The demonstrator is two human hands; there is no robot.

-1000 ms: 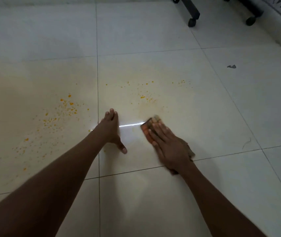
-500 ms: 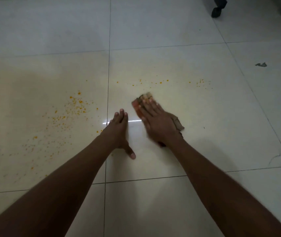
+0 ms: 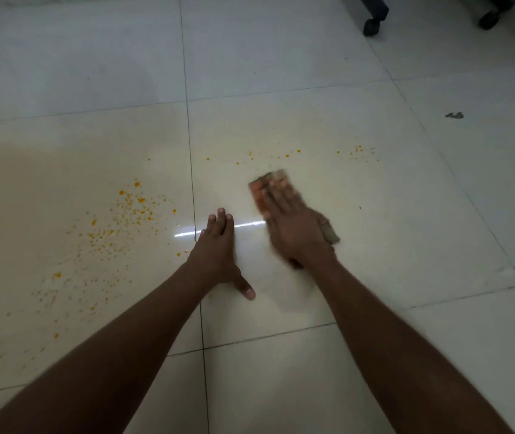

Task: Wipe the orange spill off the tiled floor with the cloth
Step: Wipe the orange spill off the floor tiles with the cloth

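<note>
Orange droplets of the spill (image 3: 124,214) speckle the cream tile on the left, and a thinner line of orange specks (image 3: 268,156) runs across the tile ahead. My right hand (image 3: 293,227) presses flat, fingers straight, on an orange-stained cloth (image 3: 257,191) just below those far specks; the cloth's brown corner (image 3: 331,234) sticks out to the right of my palm. The hand is motion-blurred. My left hand (image 3: 218,252) rests flat on the floor beside it, fingers straight, thumb spread out to the right, over the tile joint.
Black chair casters (image 3: 372,26) and another wheel (image 3: 489,18) stand at the top right. A small dark scrap (image 3: 454,115) lies on the right tile. A bright reflection streak (image 3: 187,231) crosses the floor between my hands.
My right hand has pushed the cloth forward, away from me, wiping away the droplet patch ahead of it and nearing the far line of specks. My left hand stays planted.
</note>
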